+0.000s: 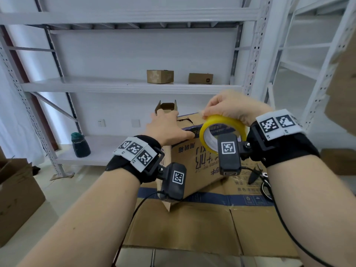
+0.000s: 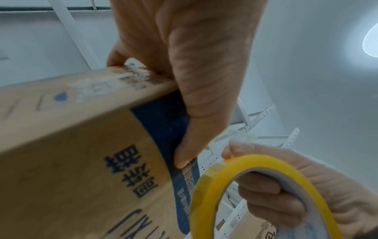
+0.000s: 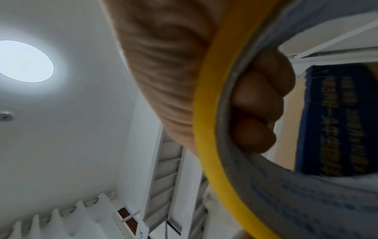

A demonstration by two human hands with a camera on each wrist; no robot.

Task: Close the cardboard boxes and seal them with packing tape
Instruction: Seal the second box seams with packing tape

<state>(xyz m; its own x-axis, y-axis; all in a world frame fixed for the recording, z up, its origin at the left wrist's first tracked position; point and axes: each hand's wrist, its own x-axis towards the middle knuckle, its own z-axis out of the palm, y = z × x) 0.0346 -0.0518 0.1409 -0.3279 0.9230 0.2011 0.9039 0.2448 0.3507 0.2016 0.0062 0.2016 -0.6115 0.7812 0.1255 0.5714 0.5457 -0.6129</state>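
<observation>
Pressing the box (image 1: 194,162) at centre frame, the left hand (image 1: 165,128) hides its fingertips; the right hand (image 1: 229,106) clamps the tape roll (image 1: 223,130).

The box (image 1: 194,162) stands on flattened cardboard (image 1: 192,228), the left hand (image 1: 167,130) on its top, the right hand (image 1: 231,106) with the tape (image 1: 223,132) just right of it. Behind stands a rack (image 1: 131,87): two small boxes (image 1: 159,76) on its middle shelf, a jar (image 1: 80,145) lower left.

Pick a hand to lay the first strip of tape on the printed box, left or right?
Right. The right hand already grips the yellow tape roll above the brown printed cardboard box; the left hand presses the box's top, steadying it.
</observation>
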